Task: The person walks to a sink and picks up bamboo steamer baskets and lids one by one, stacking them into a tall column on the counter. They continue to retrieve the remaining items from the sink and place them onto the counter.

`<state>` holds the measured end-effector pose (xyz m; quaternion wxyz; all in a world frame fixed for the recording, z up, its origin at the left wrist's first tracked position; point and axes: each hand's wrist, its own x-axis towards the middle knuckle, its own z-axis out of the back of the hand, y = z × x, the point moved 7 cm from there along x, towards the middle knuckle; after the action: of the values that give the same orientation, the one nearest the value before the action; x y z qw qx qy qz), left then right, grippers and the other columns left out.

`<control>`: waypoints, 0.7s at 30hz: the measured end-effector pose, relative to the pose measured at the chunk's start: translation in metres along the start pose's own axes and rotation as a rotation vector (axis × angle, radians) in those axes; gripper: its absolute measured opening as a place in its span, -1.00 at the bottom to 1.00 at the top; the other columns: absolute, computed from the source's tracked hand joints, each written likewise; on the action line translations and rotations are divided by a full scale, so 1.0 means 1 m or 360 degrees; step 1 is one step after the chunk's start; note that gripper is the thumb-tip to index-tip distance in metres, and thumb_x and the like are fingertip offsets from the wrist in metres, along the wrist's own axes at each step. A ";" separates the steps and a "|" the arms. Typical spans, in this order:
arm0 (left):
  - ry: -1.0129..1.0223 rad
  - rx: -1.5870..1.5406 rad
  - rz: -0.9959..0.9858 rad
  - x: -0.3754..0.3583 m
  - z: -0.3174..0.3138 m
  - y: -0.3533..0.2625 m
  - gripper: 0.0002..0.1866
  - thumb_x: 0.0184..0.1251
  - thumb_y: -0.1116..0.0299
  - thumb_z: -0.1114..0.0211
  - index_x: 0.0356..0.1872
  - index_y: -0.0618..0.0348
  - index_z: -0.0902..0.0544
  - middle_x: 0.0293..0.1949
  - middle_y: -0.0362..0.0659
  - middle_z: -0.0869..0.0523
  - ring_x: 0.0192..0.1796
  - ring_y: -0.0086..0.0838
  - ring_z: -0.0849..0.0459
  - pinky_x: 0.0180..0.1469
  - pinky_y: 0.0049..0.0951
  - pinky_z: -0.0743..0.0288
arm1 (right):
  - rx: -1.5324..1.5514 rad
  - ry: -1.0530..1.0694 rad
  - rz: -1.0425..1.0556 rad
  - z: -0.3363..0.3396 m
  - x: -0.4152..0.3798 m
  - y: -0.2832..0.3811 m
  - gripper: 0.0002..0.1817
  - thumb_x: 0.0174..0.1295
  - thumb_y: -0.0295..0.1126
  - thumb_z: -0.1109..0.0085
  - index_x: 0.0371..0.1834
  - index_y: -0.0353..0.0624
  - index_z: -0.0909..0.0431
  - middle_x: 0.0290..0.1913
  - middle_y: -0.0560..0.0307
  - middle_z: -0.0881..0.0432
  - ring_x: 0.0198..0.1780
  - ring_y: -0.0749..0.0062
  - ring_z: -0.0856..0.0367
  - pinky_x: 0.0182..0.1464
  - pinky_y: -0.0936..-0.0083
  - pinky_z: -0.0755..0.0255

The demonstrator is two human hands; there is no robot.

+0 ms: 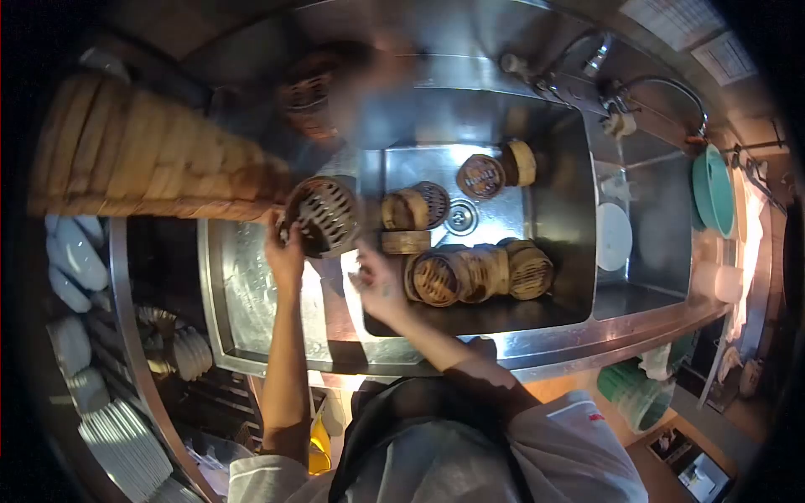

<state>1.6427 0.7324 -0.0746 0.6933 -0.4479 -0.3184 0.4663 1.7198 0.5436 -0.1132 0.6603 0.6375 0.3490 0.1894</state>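
Observation:
A round bamboo steamer basket (329,216) with a slatted base is tilted up over the metal ledge left of the sink. My left hand (288,251) grips its lower left rim. Just right of the basket, my right hand (376,281) is partly blurred, its fingers bent near the rim; whether they touch it or hold anything is unclear. Several more steamer baskets (478,272) lie in the sink (558,235) around the drain. At the left, a long row of stacked bamboo steamers (142,159) reaches almost to the basket in my left hand.
Behind the basket, another steamer (310,101) shows beside a blurred shape. Faucets (620,105) stand at the back right. The right basin holds a white round item (614,236), with a green bowl (713,191) beyond. Plates (122,444) sit on the lower left shelves.

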 end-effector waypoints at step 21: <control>-0.0074 0.0472 0.0634 -0.211 0.073 -0.006 -0.39 0.32 0.34 -0.08 0.32 0.23 -0.05 0.29 0.10 -0.19 0.27 -0.14 -0.25 0.28 -0.27 -0.13 | -0.1152 -0.0634 -0.0645 0.413 0.211 -0.156 -0.40 -0.17 -0.13 -0.43 -0.09 -0.28 -0.49 -0.20 -0.13 -0.62 -0.11 0.12 -0.60 -0.06 0.25 -0.45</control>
<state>1.5062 0.5584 -0.0452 0.6383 -0.3843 -0.1680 0.6455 2.1240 0.3787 -0.3344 0.9183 0.3087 0.2445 0.0399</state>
